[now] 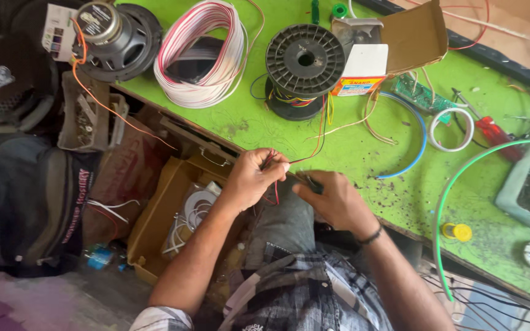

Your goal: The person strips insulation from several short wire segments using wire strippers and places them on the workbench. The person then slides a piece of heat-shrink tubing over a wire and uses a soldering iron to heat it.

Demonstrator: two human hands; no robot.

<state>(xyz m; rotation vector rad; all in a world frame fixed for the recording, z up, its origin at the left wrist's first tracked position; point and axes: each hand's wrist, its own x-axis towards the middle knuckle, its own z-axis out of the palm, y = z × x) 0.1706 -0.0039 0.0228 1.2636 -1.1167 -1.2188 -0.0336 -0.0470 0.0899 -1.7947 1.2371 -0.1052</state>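
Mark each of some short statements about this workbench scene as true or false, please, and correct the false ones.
1. The left hand pinches thin red and black wires. True.
2. The workbench has a blue top. False: the top is bright green.
3. A black spool stands on the bench beyond the hands. True.
4. The right hand rests flat and holds nothing. False: its fingers close around a small dark object, too hidden to identify.
5. A coil of red-and-white wire lies between the loudspeaker and the spool. True.
6. The cardboard box is sealed shut. False: its flap stands open.
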